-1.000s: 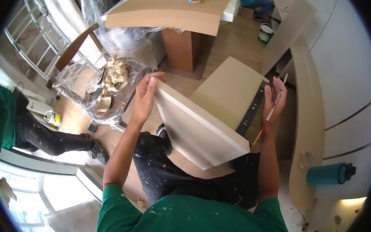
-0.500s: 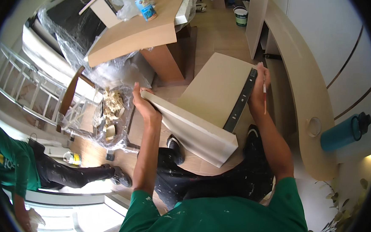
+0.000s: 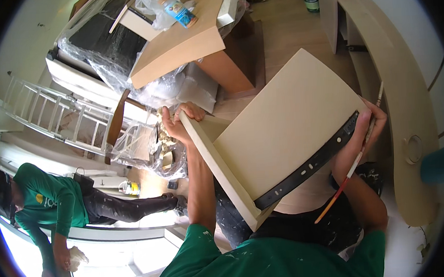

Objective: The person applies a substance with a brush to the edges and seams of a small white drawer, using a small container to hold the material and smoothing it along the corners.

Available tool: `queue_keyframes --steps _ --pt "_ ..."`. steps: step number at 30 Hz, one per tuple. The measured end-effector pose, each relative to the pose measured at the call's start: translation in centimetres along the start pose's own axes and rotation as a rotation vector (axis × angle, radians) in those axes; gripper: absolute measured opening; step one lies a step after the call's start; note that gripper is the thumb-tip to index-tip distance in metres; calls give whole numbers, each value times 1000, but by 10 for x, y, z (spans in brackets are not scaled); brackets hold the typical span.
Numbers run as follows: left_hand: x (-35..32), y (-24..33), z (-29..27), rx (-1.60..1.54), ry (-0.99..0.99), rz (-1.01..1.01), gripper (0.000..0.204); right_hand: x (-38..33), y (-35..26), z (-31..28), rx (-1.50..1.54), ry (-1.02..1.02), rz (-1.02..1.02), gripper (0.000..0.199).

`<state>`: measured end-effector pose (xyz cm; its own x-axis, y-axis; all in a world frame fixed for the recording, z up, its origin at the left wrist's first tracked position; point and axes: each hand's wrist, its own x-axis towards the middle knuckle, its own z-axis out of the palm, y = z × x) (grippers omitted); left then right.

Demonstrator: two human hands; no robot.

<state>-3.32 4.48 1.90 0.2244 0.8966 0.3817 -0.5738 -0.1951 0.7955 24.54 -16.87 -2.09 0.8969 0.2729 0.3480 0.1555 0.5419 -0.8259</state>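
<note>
A beige drawer (image 3: 287, 129) is tilted up in front of my body, with a black metal slide rail (image 3: 307, 168) along its side. My left hand (image 3: 181, 121) is closed over the end of the drawer's front panel (image 3: 218, 166), its fingers wrapping the edge. At the drawer's back corner my right hand (image 3: 362, 136) grips the side near the end of the rail. Held in that same hand is a thin paintbrush (image 3: 350, 172) with an orange-red lower part, slanting down along my forearm. The drawer's underside is hidden.
A cardboard-covered table (image 3: 181, 54) bears a blue-labelled bottle (image 3: 178, 11). Plastic-wrapped furniture (image 3: 99, 49) and a white ladder (image 3: 52, 111) stand left. A co-worker (image 3: 53, 199) in green holds a cloth (image 3: 78, 258). A curved counter (image 3: 406, 76) runs along the right; a paint bucket (image 3: 309, 0) stands far off.
The drawer has been raised closer and turned, showing more of its side and rail. Both hands keep their hold. The brush now slants across my right forearm, and the view has swung left.
</note>
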Motion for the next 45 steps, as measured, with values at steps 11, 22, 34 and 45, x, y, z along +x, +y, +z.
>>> queue_keyframes --steps 11,22,34,45 --pt "-28 -13 -85 -99 -91 163 71 -35 5 39 37 -68 -225 56" --pt "-36 -6 -146 -207 -95 134 83 -67 36 15 97 -436 -454 60" --pt "-88 5 -164 -187 202 118 79 -79 32 24 82 -591 -582 56" --pt "-139 11 -172 -359 392 76 72 -112 9 25 60 -588 -384 41"
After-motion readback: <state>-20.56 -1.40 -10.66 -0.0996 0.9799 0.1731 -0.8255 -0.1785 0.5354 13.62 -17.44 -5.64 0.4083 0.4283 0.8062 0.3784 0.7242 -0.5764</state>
